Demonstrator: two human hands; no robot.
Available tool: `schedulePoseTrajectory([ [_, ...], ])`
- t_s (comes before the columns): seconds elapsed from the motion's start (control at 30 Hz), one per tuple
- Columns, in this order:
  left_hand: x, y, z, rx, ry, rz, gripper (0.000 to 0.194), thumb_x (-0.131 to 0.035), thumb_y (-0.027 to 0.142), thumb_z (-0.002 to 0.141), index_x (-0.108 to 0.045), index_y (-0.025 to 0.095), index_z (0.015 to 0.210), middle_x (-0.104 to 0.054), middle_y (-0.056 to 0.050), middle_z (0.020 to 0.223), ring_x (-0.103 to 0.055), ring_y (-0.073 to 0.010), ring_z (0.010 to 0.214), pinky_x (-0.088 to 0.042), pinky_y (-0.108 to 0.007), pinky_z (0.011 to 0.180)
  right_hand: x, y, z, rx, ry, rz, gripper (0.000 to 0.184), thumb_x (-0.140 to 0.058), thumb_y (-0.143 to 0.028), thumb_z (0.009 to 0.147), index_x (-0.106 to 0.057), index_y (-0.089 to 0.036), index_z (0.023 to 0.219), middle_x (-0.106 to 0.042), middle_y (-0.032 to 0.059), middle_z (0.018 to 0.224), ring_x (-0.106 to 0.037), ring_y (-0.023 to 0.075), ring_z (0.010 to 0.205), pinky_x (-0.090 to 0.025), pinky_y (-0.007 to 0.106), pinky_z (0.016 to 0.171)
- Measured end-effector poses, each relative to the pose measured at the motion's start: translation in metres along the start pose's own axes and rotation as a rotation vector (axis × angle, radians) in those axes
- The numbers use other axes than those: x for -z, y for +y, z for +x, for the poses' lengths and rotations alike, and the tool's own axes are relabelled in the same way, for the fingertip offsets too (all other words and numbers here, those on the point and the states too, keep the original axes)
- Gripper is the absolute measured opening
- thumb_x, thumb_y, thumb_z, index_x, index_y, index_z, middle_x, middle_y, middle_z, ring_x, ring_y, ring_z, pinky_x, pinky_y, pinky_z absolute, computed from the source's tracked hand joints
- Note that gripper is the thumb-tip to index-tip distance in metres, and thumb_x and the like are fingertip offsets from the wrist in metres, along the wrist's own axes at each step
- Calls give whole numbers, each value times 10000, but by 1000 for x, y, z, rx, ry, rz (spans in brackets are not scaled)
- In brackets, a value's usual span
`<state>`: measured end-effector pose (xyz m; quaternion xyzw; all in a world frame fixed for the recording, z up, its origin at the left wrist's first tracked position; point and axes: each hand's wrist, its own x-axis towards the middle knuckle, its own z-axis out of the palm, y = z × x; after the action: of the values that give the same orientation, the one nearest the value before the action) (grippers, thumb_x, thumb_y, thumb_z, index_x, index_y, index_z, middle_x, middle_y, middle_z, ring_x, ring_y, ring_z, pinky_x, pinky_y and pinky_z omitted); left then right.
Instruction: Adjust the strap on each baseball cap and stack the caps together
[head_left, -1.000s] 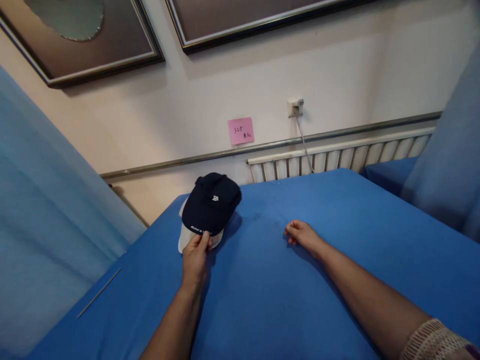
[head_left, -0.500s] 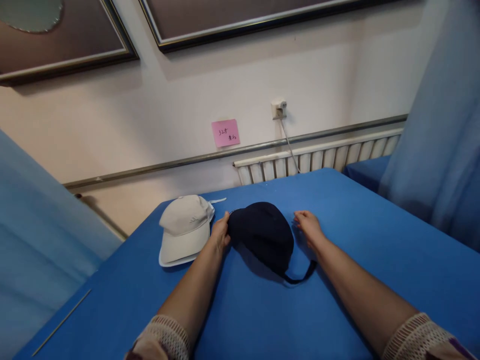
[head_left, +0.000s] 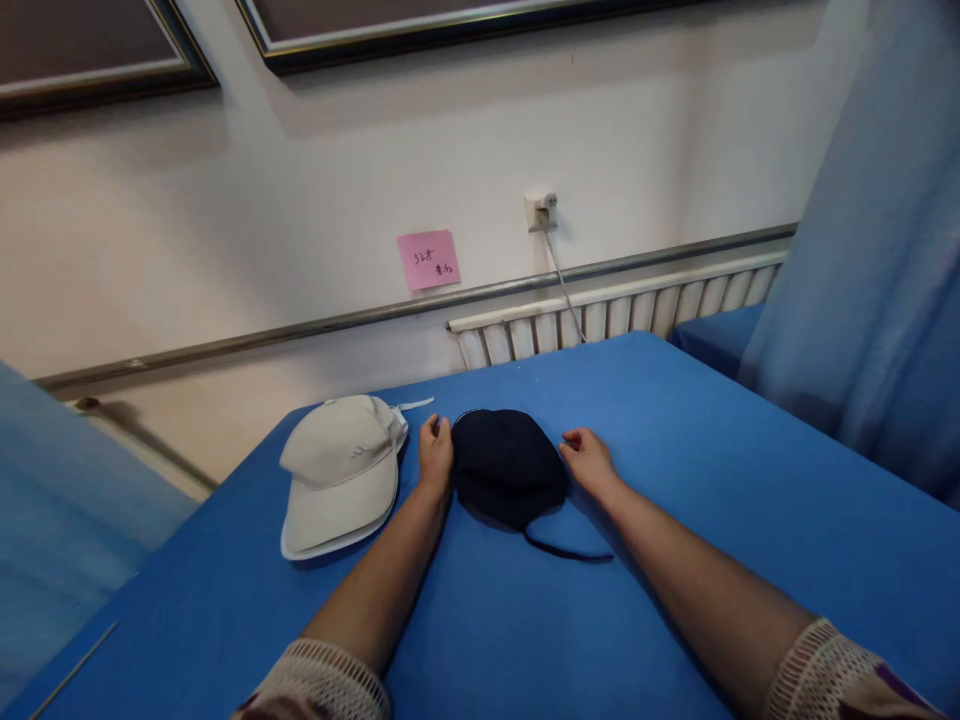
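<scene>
My left hand [head_left: 436, 452] was at the left edge of the dark cap [head_left: 510, 462], the thumb and fingers up against it; I could not tell whether they gripped the fabric or only touched it. My right hand [head_left: 590, 462] was at the cap's right edge, its fingers curled in, the fingertips right by the cloth. Whether they pinched any of it, I could not tell either.

The dark cap lay between my two hands on the blue-covered desk [head_left: 525, 620], its rounded crown facing up. A thin dark strap [head_left: 568, 553] ran out from its near side and trailed to the right over the blue cover, close to my right forearm.

To the left of my left hand, and apart from the dark cap, sat a beige cap [head_left: 337, 450]. Its brim pointed toward me, a paler edge showed under that brim, and a light strap [head_left: 417, 404] stuck out at the back toward the right. A thin stick [head_left: 73, 670] lay at the left side, near the lower corner of my view.

Beyond the desk, a pink note [head_left: 428, 260] with handwriting was on the wall [head_left: 337, 200] above a metal rail [head_left: 330, 325]. To its right, a cord [head_left: 564, 285] hung from a socket [head_left: 540, 213] down past the white radiator [head_left: 592, 318]. Blue curtains [head_left: 862, 260] hung at both sides.
</scene>
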<state>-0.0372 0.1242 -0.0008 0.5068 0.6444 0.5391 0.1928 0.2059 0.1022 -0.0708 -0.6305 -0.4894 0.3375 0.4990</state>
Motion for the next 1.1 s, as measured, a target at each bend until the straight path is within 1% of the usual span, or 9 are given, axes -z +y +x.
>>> schedulePoseTrajectory([
  [0.17,22,-11,-72,-136,-162,-30,475,-599,429,844,-556,195,1255,-603,-109,1284,-558,-246,1200,-420,-408,1042,-2,2,-8,76,-70,-75,177,-668,-223,726,-623,-211,896,-684,72,966,-642,205,896,-469,330,836],
  [0.23,26,-14,-84,-240,-198,66,408,-661,353,792,-616,197,1167,-620,-100,1258,-554,-260,1197,-409,-432,1055,-2,4,-10,122,-102,-98,174,-663,-271,750,-624,-211,908,-688,71,950,-645,208,885,-476,331,816],
  [0.37,24,-20,-61,-270,-139,164,166,-570,251,828,-690,204,932,-699,-65,1084,-628,-229,1056,-473,-397,979,-2,10,-10,159,-129,-85,174,-625,-320,790,-622,-215,929,-693,60,906,-651,192,832,-483,329,789],
  [0.5,24,-30,-21,-127,-22,158,211,-540,234,844,-687,179,985,-723,-72,991,-666,-226,944,-502,-387,917,-2,12,-9,167,-150,-83,147,-603,-266,777,-632,-206,908,-699,65,909,-644,184,822,-484,324,781],
  [0.6,28,-34,-12,-108,34,149,285,-494,222,869,-648,147,1096,-688,-117,1109,-637,-241,1046,-478,-402,960,-2,10,-13,182,-243,-94,158,-530,-150,751,-652,-208,834,-701,32,816,-634,161,736,-488,300,735],
  [0.77,32,-16,-40,-436,122,169,290,-517,129,832,-605,176,1104,-614,-107,1215,-538,-230,1188,-410,-418,1047,-4,-1,-28,309,-425,-92,272,-472,-17,659,-652,-219,631,-700,-4,787,-634,144,774,-471,277,790],
  [0.9,35,4,-80,-625,-68,136,166,-496,108,856,-622,198,918,-648,-64,1084,-586,-198,1068,-447,-404,989,-3,-11,-40,387,-536,-112,229,-498,-58,720,-663,-215,742,-672,-1,775,-602,130,692,-462,256,684],
  [1.0,41,9,-107,-610,-283,142,169,-498,99,856,-621,204,904,-660,-51,1049,-600,-184,1022,-472,-375,932,0,-17,-46,406,-600,-149,86,-601,-198,771,-646,-211,843,-649,1,794,-573,126,660,-448,250,628],
  [1.1,46,7,-124,-581,-451,211,195,-498,72,835,-616,207,911,-673,-34,998,-605,-178,966,-473,-365,897,5,-23,-52,492,-606,-261,179,-697,-301,740,-632,-209,878,-634,17,874,-575,145,748,-450,272,684],
])
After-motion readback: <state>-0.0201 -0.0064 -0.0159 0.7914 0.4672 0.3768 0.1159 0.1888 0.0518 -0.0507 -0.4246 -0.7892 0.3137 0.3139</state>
